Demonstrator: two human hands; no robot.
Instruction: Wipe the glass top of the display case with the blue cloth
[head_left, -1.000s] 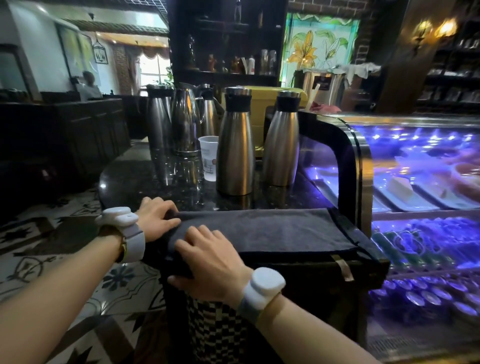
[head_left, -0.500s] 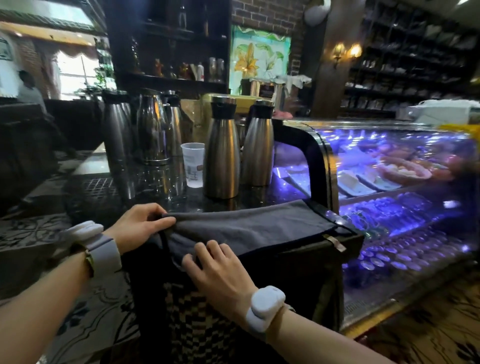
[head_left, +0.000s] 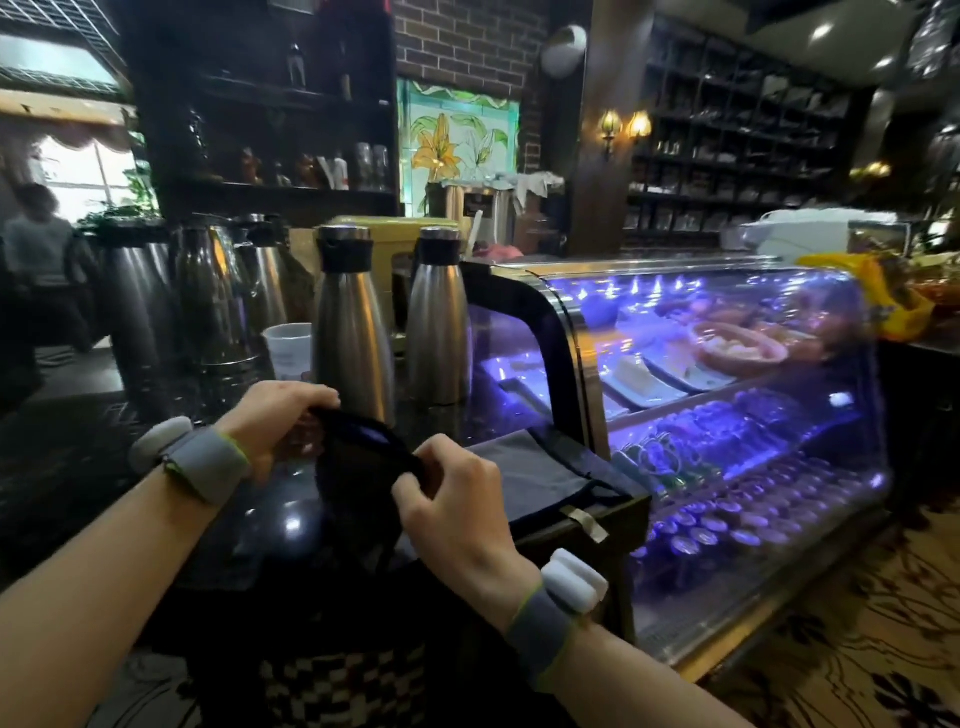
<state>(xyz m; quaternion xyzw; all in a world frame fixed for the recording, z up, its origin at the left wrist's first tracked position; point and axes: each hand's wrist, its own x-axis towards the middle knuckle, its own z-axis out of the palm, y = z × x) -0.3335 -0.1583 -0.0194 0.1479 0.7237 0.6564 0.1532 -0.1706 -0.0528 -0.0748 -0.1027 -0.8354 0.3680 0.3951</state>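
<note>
Both hands have lifted the near edge of the cloth (head_left: 363, 467) off the bench (head_left: 78, 457): left hand (head_left: 275, 421) and right hand (head_left: 452, 499) pinch it, beside the display case (head_left: 727, 364).

A café or bar: right of my right hand (head_left: 457, 499), a lit display case (head_left: 727, 395) holds plated food; steel flasks (head_left: 353, 332) stand beyond my hands; stocked shelves (head_left: 737, 156) behind.
</note>
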